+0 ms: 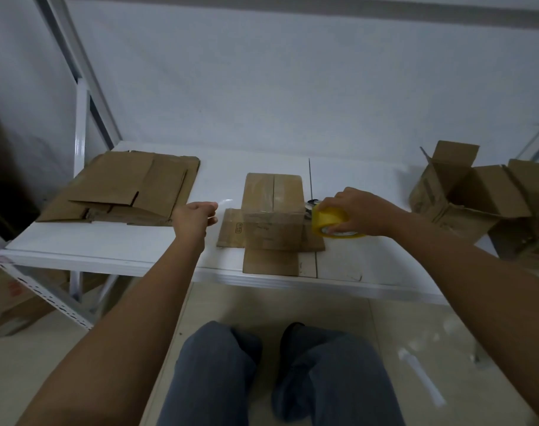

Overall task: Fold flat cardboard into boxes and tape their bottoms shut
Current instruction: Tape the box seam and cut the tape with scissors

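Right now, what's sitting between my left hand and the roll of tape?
In the head view, the folded box stands between your left hand and the yellow tape roll, with clear tape stretched across it.

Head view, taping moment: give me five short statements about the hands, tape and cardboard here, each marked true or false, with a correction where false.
1. The right hand grips the yellow tape roll. True.
2. The left hand holds the tape roll. False: it pinches a strip of clear tape and is nowhere near the roll.
3. The box being taped stands in the middle of the white table, flaps spread at its base. True.
4. The flat cardboard stack lies to the right of that box. False: it lies to the left.
5. The open boxes at the right are stacked on the floor. False: they sit at table height, at the table's right end.
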Available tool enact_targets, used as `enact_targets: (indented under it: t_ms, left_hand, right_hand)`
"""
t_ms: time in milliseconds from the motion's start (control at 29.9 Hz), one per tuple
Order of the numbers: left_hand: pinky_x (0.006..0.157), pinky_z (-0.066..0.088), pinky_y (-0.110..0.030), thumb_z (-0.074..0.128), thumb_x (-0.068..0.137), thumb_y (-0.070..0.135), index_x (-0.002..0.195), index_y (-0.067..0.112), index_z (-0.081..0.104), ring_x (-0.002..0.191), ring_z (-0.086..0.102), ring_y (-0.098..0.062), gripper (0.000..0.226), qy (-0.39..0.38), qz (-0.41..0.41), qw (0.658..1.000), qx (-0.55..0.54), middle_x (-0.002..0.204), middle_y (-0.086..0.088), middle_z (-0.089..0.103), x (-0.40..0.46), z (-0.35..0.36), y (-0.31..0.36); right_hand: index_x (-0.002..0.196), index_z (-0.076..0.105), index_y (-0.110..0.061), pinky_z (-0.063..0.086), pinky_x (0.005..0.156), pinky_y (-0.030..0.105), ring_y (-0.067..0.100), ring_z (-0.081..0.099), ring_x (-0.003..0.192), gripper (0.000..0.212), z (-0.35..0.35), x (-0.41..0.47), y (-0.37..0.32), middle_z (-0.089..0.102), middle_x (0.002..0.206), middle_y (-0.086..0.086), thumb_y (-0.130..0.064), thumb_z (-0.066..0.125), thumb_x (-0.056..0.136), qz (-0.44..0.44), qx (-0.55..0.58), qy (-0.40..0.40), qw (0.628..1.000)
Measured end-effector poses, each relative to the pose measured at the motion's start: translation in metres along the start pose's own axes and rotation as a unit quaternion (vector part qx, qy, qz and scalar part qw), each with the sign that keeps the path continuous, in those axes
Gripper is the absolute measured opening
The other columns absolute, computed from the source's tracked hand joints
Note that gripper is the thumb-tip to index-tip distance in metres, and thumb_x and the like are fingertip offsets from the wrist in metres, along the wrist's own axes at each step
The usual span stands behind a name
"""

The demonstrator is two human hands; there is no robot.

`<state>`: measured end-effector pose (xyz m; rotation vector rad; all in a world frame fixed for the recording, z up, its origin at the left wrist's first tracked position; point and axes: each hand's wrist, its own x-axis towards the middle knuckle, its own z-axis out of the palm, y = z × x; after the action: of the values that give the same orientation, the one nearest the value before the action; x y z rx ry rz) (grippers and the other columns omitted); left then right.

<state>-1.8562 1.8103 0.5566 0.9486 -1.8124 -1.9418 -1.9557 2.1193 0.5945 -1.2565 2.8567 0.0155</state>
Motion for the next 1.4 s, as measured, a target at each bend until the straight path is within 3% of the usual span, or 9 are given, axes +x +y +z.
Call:
enact_targets:
  t_ms: [234,435,702,803,937,1070,1204,1305,1405]
  left_hand:
    - [0.052,0.035,-0.023,0.065,0.087,0.011,0.091,0.009,0.066,0.074,0.063,-0.013,0.005,-0.013,-0.013,1.000,0.018,0.084,-0.002,0.064,0.007,0.002,-0.002]
    - [0.052,0.037,-0.023,0.063,0.088,0.010,0.089,0.010,0.066,0.073,0.062,-0.014,0.003,-0.023,-0.032,0.999,0.023,0.082,-0.004,0.063,0.012,0.010,-0.016]
    - [0.064,0.046,-0.026,0.052,0.089,0.004,0.084,0.012,0.064,0.075,0.055,-0.021,0.016,-0.001,0.013,0.998,0.055,0.078,-0.006,0.059,0.012,0.052,-0.047]
    - [0.086,0.052,-0.035,0.048,0.095,0.012,0.100,0.010,0.066,0.090,0.060,-0.024,0.018,0.011,0.034,0.996,0.085,0.096,-0.007,0.063,0.009,0.067,-0.056]
    - [0.112,0.032,-0.043,0.051,0.097,0.026,0.136,0.015,0.051,0.133,0.040,-0.029,0.040,0.038,0.050,0.978,0.196,0.145,-0.010,0.043,0.012,0.064,-0.059]
    - [0.094,0.046,-0.040,0.038,0.101,0.039,0.109,0.011,0.064,0.103,0.057,-0.020,0.039,-0.013,0.090,0.996,0.021,0.109,-0.010,0.063,-0.019,0.063,-0.061]
    - [0.115,0.026,-0.040,0.016,0.100,0.054,0.144,0.015,0.039,0.136,0.036,-0.029,0.063,-0.098,-0.019,0.995,0.020,0.145,-0.012,0.042,-0.027,0.058,-0.065]
    - [0.111,0.024,-0.027,0.021,0.102,0.045,0.144,0.017,0.039,0.138,0.034,-0.017,0.054,-0.025,0.200,0.974,0.104,0.149,-0.003,0.041,-0.035,0.047,-0.054]
    - [0.109,0.035,-0.038,0.024,0.102,0.045,0.137,0.015,0.047,0.131,0.045,-0.023,0.052,-0.101,0.396,0.880,0.241,0.139,-0.008,0.050,-0.033,0.048,-0.043]
  right_hand:
    - [0.146,0.023,-0.043,0.032,0.079,0.023,0.019,0.048,0.105,0.066,0.005,0.006,0.003,0.057,0.117,0.004,-0.055,0.053,0.089,-0.013,-0.022,-0.029,0.999]
    - [0.133,0.007,-0.059,0.032,0.080,0.026,0.016,0.043,0.101,0.064,0.011,0.010,0.000,0.055,0.116,0.006,-0.054,0.053,0.089,0.004,0.033,-0.072,0.997]
    - [0.132,0.011,-0.059,0.032,0.082,0.027,0.012,0.037,0.102,0.065,0.017,0.013,0.004,0.053,0.116,0.004,-0.047,0.058,0.088,0.009,0.084,-0.081,0.993]
    - [0.138,0.016,-0.055,0.032,0.081,0.027,0.010,0.035,0.100,0.066,0.020,0.013,0.004,0.053,0.115,0.003,-0.044,0.059,0.089,0.008,0.094,-0.075,0.993]
    - [0.141,0.017,-0.051,0.030,0.082,0.026,0.012,0.036,0.102,0.065,0.019,0.013,0.003,0.053,0.117,0.005,-0.045,0.057,0.090,0.001,0.081,-0.075,0.994]
    - [0.140,0.016,-0.051,0.031,0.084,0.026,0.018,0.041,0.111,0.066,0.021,0.014,0.000,0.053,0.122,0.006,-0.047,0.057,0.089,0.010,0.086,-0.072,0.994]
    - [0.143,0.020,-0.049,0.030,0.083,0.026,0.013,0.037,0.103,0.066,0.019,0.016,-0.004,0.053,0.120,0.006,-0.047,0.058,0.089,0.015,0.089,-0.071,0.993]
    - [0.144,0.022,-0.048,0.032,0.083,0.027,0.018,0.043,0.109,0.066,0.019,0.019,-0.016,0.053,0.121,0.006,-0.049,0.058,0.088,0.025,0.086,-0.063,0.994]
    - [0.144,0.024,-0.047,0.038,0.084,0.029,0.021,0.049,0.110,0.067,0.023,0.030,-0.037,0.056,0.120,0.006,-0.053,0.059,0.086,0.018,0.094,-0.051,0.994]
